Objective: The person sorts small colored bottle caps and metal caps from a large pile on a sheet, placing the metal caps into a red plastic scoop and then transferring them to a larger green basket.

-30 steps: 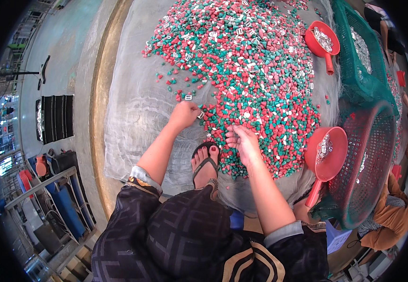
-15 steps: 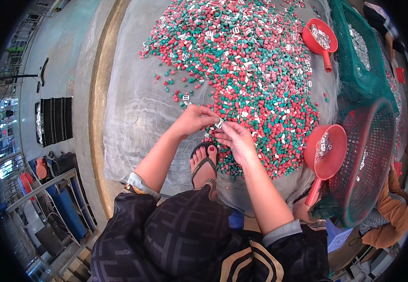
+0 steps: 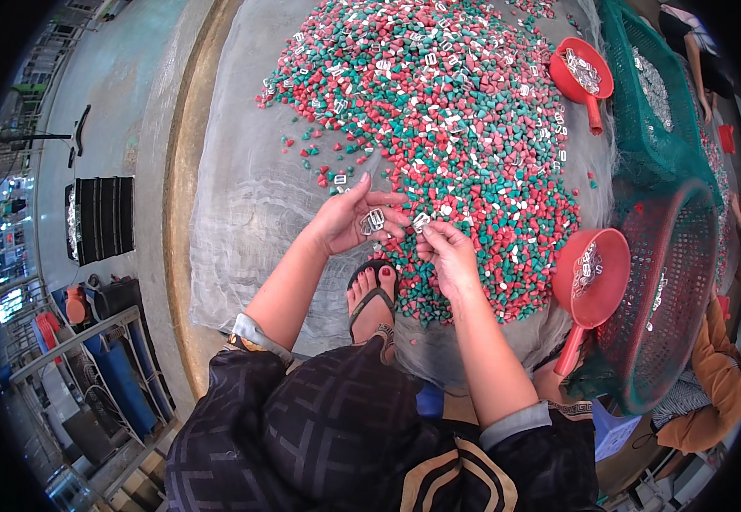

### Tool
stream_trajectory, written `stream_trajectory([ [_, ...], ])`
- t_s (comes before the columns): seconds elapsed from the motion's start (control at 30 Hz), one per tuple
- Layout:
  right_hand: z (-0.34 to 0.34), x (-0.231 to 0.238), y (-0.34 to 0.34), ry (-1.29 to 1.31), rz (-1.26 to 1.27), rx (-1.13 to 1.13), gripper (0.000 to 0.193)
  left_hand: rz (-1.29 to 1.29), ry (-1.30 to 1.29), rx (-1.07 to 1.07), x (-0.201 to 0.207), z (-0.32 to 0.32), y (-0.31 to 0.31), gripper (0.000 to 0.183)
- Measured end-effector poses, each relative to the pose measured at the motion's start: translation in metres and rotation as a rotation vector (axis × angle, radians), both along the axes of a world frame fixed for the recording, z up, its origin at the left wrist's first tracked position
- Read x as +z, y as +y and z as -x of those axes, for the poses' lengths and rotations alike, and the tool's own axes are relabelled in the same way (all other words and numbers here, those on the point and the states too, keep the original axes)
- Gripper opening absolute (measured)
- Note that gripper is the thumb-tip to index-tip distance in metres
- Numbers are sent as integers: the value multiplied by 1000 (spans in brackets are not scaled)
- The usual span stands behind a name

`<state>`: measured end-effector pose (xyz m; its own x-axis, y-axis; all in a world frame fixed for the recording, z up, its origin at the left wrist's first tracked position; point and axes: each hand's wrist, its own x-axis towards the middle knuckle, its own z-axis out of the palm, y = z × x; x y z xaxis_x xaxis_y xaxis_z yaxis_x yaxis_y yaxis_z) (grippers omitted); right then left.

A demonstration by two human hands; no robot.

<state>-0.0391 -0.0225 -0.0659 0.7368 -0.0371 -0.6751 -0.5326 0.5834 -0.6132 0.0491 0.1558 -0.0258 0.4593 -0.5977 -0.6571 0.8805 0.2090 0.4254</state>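
Note:
My left hand is turned palm up with its fingers stretched out, and a small silver metal slide buckle rests on the fingers. Just to the right, my right hand pinches another silver buckle between thumb and fingertips. Both hands are above the near left edge of a wide spread of small red, green and white chips, with metal buckles scattered among them. One loose buckle lies on the sheet just beyond my left hand.
Red long-handled scoops, one near and one far, hold buckles at the right. Beyond them are a green crate and a tilted mesh basket. A person's orange sleeve shows at far right. My sandaled foot is below my hands.
My hands have moved apart from where they met. The left has opened palm up, showing a buckle on its fingers; the right has shifted slightly right, pinching a buckle.

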Motion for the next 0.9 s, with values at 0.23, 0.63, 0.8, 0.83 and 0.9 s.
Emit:
stream_trajectory([
  [0.23, -4, 6, -1, -107, 271, 170, 14, -143, -152, -109, -20, 6, -5, 51],
  [0.63, -2, 3, -2, -119, 624, 220, 20, -616, -456, 13, -70, -9, 61, 17],
  [0.8, 2, -9, 0, -95, 616, 279, 21, -1389, -1019, -332, -74, -25, 64, 27],
  [0.83, 2, -11, 1, -106, 626, 297, 22, -1444, -999, -340, -72, -25, 60, 25],
  [0.9, 2, -10, 4, -99, 627, 323, 22, -1553, -956, -358, -67, -26, 52, 23],
])
